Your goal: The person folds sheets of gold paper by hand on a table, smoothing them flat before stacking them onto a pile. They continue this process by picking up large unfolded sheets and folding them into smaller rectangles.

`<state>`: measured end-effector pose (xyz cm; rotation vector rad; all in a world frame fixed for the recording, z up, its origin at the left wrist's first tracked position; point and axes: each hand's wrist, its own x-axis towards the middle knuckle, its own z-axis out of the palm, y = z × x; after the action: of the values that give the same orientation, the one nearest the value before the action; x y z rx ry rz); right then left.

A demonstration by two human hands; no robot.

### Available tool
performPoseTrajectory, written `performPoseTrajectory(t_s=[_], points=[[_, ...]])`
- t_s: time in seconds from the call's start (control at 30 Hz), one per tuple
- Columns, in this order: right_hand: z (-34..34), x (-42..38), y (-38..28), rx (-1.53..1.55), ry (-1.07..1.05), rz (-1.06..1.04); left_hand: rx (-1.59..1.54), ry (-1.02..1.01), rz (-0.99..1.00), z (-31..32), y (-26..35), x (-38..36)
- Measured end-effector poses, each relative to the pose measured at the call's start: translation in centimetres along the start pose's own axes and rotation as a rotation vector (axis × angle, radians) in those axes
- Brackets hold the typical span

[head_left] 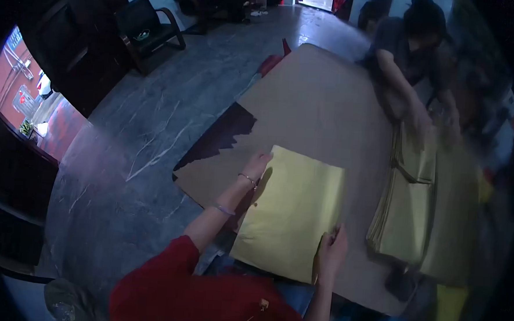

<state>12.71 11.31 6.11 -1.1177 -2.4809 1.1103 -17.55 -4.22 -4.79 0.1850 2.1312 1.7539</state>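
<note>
1. Gold paper sheet (292, 212) is lying at the centre of the frame on brown cardboard (318, 105), its long axis running from upper left to lower right.
2. Left hand (258, 163) is pinching the upper-left corner; right hand (332, 251) is gripping the lower-right edge.
3. Stacked gold sheets (402, 214) are sitting at right, where another person's hand (422, 120) is reaching.

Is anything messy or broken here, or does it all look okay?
Nothing looks broken or spilled. The left hand and right hand hold a gold sheet flat over the brown board. The gold stack beside it is a little fanned and uneven where another person's hand touches it.
</note>
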Motion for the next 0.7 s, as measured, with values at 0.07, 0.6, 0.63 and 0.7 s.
performPoseTrajectory(t_s=[0.07, 0.6, 0.63, 0.7], points=[[0.9, -0.4, 2.1, -0.090, 0.044, -0.048, -0.020, 0.038, -0.060, 0.2, 1.1, -0.6], [2.0, 4.0, 3.9, 0.309, 0.033, -0.013, -0.196, -0.049, -0.085, 0.0, 5.6, -1.4], [2.2, 4.0, 4.1, 0.306, 0.031, -0.001, -0.193, -0.054, -0.096, 0.0, 5.5, -1.1], [2.4, 4.0, 4.2, 0.386, 0.058, -0.020, -0.133, -0.054, -0.124, 0.1, 6.1, -0.8]])
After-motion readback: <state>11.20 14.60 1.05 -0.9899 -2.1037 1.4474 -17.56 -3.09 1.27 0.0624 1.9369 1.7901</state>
